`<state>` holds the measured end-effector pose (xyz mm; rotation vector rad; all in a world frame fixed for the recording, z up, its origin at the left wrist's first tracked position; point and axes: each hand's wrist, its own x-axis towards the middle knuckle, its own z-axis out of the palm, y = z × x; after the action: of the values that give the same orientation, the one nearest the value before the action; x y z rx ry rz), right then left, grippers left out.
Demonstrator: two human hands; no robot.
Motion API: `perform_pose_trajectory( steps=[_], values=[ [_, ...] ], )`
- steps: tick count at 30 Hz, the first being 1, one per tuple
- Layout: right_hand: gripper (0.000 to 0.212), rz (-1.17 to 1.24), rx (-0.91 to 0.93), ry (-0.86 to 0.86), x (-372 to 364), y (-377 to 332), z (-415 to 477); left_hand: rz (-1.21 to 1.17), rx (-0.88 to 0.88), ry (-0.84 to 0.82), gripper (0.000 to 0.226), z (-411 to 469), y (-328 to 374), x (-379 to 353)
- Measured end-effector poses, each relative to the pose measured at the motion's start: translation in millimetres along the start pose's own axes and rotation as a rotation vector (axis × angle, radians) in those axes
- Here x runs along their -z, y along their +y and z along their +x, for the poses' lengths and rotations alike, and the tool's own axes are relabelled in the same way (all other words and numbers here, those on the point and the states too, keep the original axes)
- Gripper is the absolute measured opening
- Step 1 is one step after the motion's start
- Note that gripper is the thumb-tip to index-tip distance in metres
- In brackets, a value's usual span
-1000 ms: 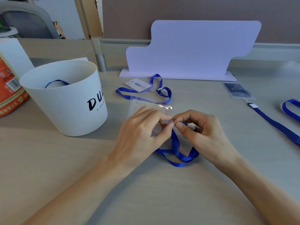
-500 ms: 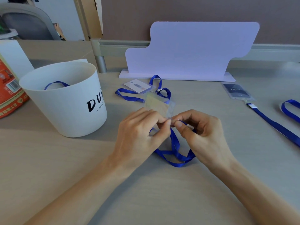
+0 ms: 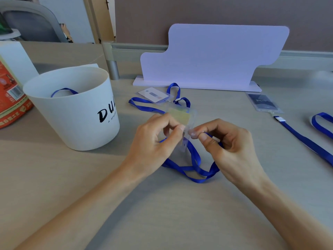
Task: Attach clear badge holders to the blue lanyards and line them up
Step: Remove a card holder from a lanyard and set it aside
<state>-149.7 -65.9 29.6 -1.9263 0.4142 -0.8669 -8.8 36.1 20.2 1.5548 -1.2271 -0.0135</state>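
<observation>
Centre of frame, lifted off the table: clear flat plastic badge holder [image 3: 182, 117] with a pale yellow insert, pinched at its near end between thumb and forefinger of the left hand [image 3: 155, 141]. Just right of it, right hand [image 3: 228, 141], fingers curled, thumb and forefinger clamped on the end of the blue ribbon lanyard [image 3: 193, 159]; clip itself too small to make out. Rest of that ribbon looped on the pale wooden table [image 3: 162, 213] below both hands.

Likely trouble from here: clip missing the holder's slot, given slippery plastic and a tiny opening. Possibly also a twist in the ribbon, leaving the holder unable to lie flat in a row. Loose loop liable to snag the near ribbon behind.

Counted: three holders, namely the held one, a white-card holder [image 3: 153, 94] above centre, and a dark-card holder [image 3: 264, 102] upper right. Four blue lanyards: held, rear lanyard [image 3: 144, 105], right-edge lanyard [image 3: 306, 139], and a loop [image 3: 63, 90] in the white round bucket [image 3: 72, 123] at left. One lilac standing board [image 3: 216, 55], one red printed canister [image 3: 10, 105].
</observation>
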Motion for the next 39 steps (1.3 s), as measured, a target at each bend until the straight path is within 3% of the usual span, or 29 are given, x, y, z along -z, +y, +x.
perform_pose_trajectory(
  steps=[3, 6, 8, 11, 18, 23, 29, 35, 37, 39],
  values=[
    [0.023, 0.085, 0.0, -0.064, 1.9, -0.9, 1.6, 0.055, 0.001, -0.022, 0.014, 3.9, -1.2, 6.3],
    [0.024, 0.109, 0.011, -0.138, 3.1, -0.5, 1.6, 0.023, 0.061, -0.139, 0.048, 5.3, -4.5, 9.9],
    [0.021, 0.1, 0.035, -0.163, 3.9, -0.8, 1.7, 0.034, 0.011, -0.224, 0.056, 4.6, -5.7, 11.4],
    [0.019, 0.094, 0.046, -0.183, 5.8, -1.4, 2.1, 0.121, -0.082, -0.303, 0.054, 3.5, -6.7, 12.9],
    [0.015, 0.061, 0.056, -0.204, 4.2, 1.6, 1.9, 0.033, -0.048, -0.379, 0.052, 6.4, -10.8, 17.0],
    [0.019, 0.016, -0.001, -0.159, 4.4, 0.3, 1.7, 0.046, -0.015, -0.334, 0.041, 8.0, -9.3, 22.7],
    [0.016, -0.128, -0.169, 0.14, 7.9, 10.7, 9.6, 0.209, 0.06, -0.133, 0.03, 16.6, -27.8, 25.8],
    [0.013, -0.524, -0.19, 0.03, 11.9, 25.1, 11.6, 0.444, 0.062, -0.12, 0.044, 14.7, -41.4, 20.0],
    [0.024, -0.677, -0.173, -0.045, 9.9, 24.2, 10.3, 0.457, 0.072, -0.127, 0.045, 14.4, -41.5, 18.6],
    [0.058, -0.778, -0.216, -0.172, 8.0, 15.6, 8.0, 0.469, 0.066, -0.12, 0.044, 14.2, -42.4, 17.8]
  ],
)
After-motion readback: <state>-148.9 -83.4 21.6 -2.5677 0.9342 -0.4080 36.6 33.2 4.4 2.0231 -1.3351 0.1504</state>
